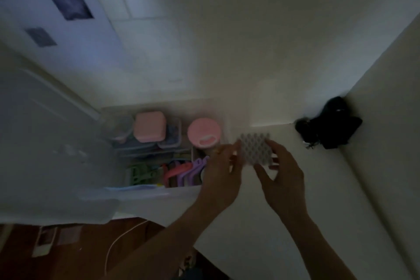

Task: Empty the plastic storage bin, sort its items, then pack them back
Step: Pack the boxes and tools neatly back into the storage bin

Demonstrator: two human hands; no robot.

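- Head view, surroundings: dim room, pale wall and a white work surface (261,223) running to a corner; dark wood floor below with a white cable (118,241) trailing across it. Whole frame is motion-blurred.
- Head view, task item: clear plastic storage bin (136,193) sits at the left end of the surface, near its front edge. It is not yet emptied; inside are a pink square box (148,127) stacked on clear containers, a pink round lid (203,135) and a bundle of coloured hangers (181,171) in green, red and purple.
- Head view, hands: left hand (221,179) and right hand (281,179) together hold a small patterned sheet (255,149) by its opposite edges, fingertips pinching it, just beside the bin's right side and above the surface. Neither hand is released.
- Head view, other: a dark crumpled object (327,124) lies in the far corner, well apart from the hands; I cannot tell what it is.
- Risk (judgement): the sheet is held only at its edges, so a slack pinch could let it fall back into the bin or off the front edge to the floor.
- Risk (judgement): low light and blur make mis-sorting small items likely; the stacked containers could topple if the lower ones are pulled first.
- Risk (judgement): the cable on the floor could snag a foot.
- Writing: none legible. No brand or label can be read; the sheet shows only a repeating dotted or lattice pattern.
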